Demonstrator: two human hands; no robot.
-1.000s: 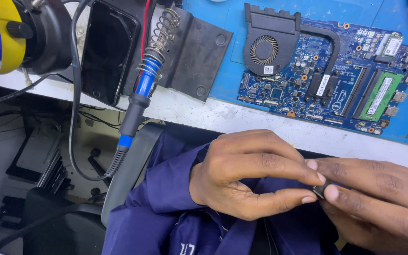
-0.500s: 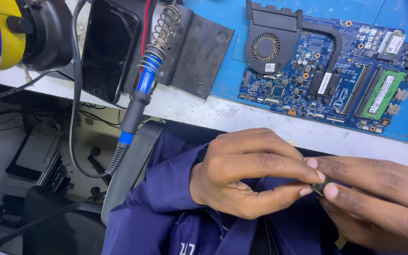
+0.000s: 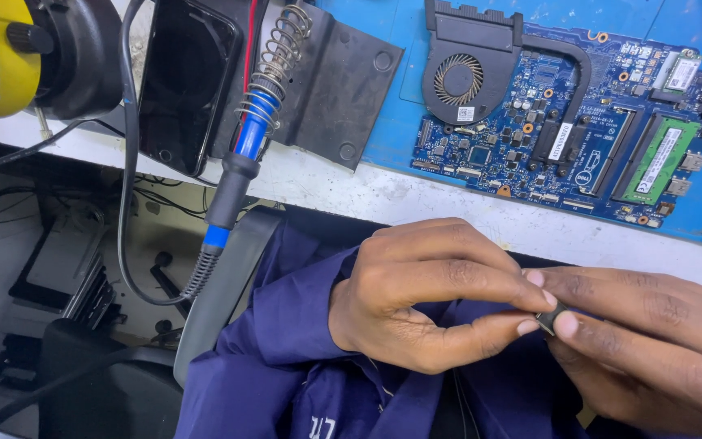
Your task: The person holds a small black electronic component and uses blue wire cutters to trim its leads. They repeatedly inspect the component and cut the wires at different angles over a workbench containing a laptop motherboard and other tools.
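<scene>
The left hand (image 3: 424, 297) is curling its fingers in and pinching a small dark part (image 3: 550, 319) between its thumb and first finger. The right hand (image 3: 652, 349) is coming in from the right, and its fingertips are pressing on the same small dark part, so both hands are holding it together. The part is sitting near the bottom right, in front of the table (image 3: 416, 199) edge and over a dark blue jacket (image 3: 286, 366). It is too tiny to tell what it is. Farther away, a blue circuit board (image 3: 562, 138) is lying on a blue mat (image 3: 383, 89), with a round black fan (image 3: 458, 77) at its left end and a green memory stick (image 3: 658, 158) at its right end. To the left, a blue and black soldering iron (image 3: 241, 154) is resting in a spring holder (image 3: 282, 49), next to a dark phone (image 3: 184, 81).
</scene>
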